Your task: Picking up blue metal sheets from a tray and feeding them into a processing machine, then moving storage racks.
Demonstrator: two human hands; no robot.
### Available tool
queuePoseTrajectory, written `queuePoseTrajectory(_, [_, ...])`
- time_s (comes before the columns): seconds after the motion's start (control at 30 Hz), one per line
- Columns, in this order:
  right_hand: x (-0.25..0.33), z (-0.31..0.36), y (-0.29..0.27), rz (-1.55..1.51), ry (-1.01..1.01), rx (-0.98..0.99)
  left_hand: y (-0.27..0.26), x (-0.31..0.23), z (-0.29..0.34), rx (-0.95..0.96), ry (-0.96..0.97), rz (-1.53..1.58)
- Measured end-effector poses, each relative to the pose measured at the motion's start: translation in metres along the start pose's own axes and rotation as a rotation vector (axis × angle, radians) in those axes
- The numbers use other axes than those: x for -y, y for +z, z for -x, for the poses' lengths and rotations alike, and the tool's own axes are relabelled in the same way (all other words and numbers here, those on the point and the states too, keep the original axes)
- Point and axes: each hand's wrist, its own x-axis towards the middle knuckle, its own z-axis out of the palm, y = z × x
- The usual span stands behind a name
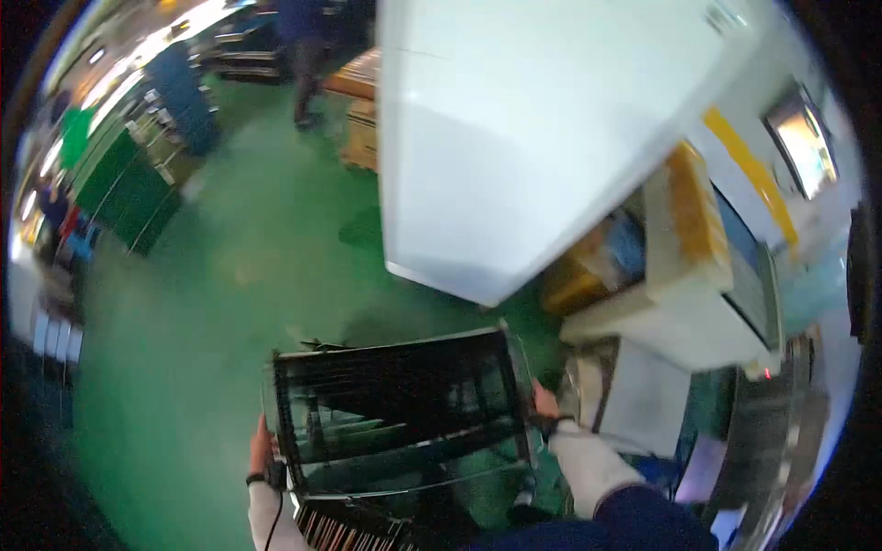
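Note:
A black rectangular rack (404,367) with a pale metal frame is in front of my body, low in the view. Thin slats or slots show inside it, and a row of fine light-coloured slots lies at its lower left. My left hand (263,447) is closed on the rack's left side. On the opposite side, my right hand (545,401) grips the right edge, its fingers partly hidden by the frame. Both wrists carry dark bands, and white sleeves cover the forearms. Motion blur hides what the rack contains.
A large white cabinet or panel (524,165) stands ahead. To the right are a white machine with a yellow edge (680,308) and a lit screen (806,151). Brown boxes (362,133), a green cabinet (124,188) and a person (303,55) are farther off on the green floor (220,275).

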Motion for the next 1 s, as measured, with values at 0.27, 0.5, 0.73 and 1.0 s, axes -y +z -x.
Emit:
queuePoseTrajectory(0.27, [0.054,0.059,-0.089,-0.998,0.597,0.129,0.066,-0.022,0.168,-0.282,-0.141,0.329])
queuePoseTrajectory(0.5, [-0.029,0.125,-0.153,-1.119,0.490,0.138,0.089,-0.003,0.219,-0.187,-0.265,0.432])
queuePoseTrajectory(0.73, [-0.216,0.151,-0.219,-1.256,0.347,-0.054,0.242,-0.056,0.323,-0.032,-0.103,0.159])
queuePoseTrajectory(1.0, [-0.459,0.223,-0.341,-1.241,0.354,-0.222,0.523,-0.084,0.394,0.190,-0.128,0.147])
